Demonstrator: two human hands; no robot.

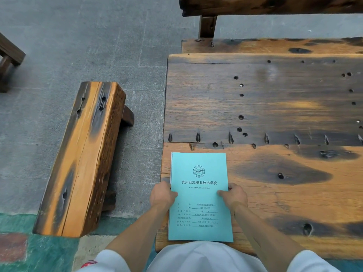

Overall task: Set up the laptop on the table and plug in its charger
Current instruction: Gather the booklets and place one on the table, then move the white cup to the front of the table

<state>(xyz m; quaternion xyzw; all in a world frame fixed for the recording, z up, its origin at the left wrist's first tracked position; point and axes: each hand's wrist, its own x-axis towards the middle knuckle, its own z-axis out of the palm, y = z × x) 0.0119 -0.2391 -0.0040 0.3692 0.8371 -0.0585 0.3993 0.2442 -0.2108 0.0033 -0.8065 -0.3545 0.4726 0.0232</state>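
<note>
A light blue booklet (199, 169) with a round emblem and printed text lies flat near the front left corner of the dark, scorched wooden table (284, 107). My left hand (162, 194) grips the booklet's left edge, thumb on the cover. My right hand (234, 194) grips its right edge in the same way. No laptop and no charger are in view.
A heavy wooden bench (82, 160) stands on the grey paving to the left of the table. Another bench's backrest (271, 4) runs along the table's far side. Part of a dark stool (7, 55) shows at the left edge. The tabletop has several holes.
</note>
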